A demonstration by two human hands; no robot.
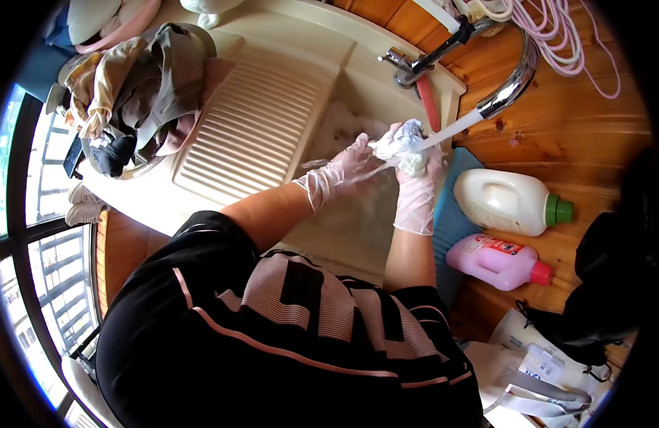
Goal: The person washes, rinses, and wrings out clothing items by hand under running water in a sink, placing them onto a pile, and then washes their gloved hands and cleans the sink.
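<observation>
My right hand [423, 178], in a thin translucent glove, grips a bunched wet white and pale blue cloth [408, 148] under the running tap. Water from the chrome faucet [506, 96] streams onto the cloth and splashes to the left. Also gloved, my left hand [344, 165] hovers over the wash basin [344, 246] a little left of the cloth. Its thumb stands away from the other fingers, which are partly hidden by spray, and I see nothing held in it. Cloudy, sudsy water lies below both hands.
A ribbed washboard [254, 125] slopes at the left, beside a heaped pile of clothes [155, 85]. On the right are a white detergent bottle [502, 201] with a green cap and a pink bottle [492, 262]. A red-handled object [428, 103] rests by the tap.
</observation>
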